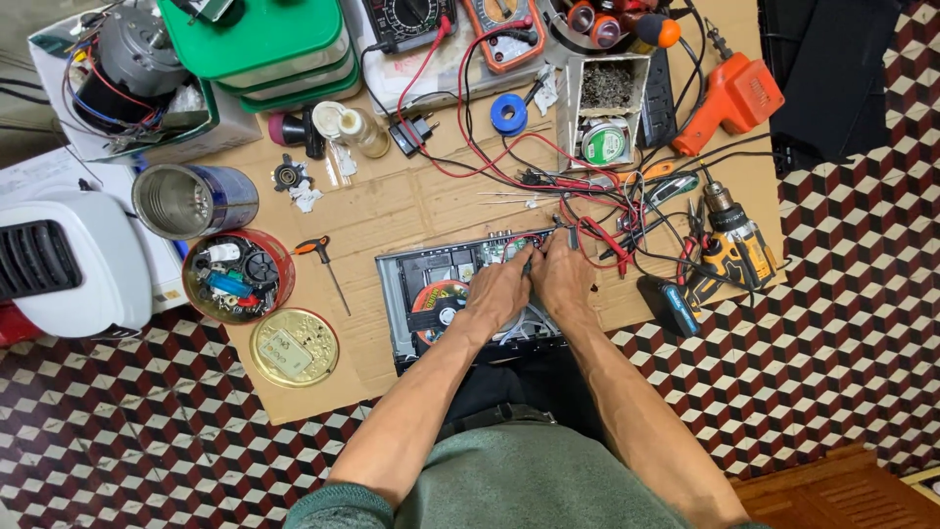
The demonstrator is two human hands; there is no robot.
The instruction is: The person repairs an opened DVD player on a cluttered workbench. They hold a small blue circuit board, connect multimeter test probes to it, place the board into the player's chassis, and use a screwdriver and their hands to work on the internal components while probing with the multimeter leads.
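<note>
An opened disc player (416, 284) lies on a sheet of cardboard (392, 211), a disc with a red and yellow label (438, 299) showing in its tray. My left hand (499, 292) and my right hand (563, 277) are pressed side by side over the right part of the player, fingers curled at its circuit board (519, 243). A small dark tool tip shows between the fingers; which hand holds it is unclear. Red and black wires (597, 230) run past the right hand.
A yellow cordless drill (734, 245) and an orange tool (734, 98) lie at the right. Two multimeters (411, 20), solder spools and a blue tape roll (508, 114) sit at the back. A screwdriver (323, 260), tins of parts (238, 276), a gold lid (294, 347) and green boxes (259, 39) are at the left.
</note>
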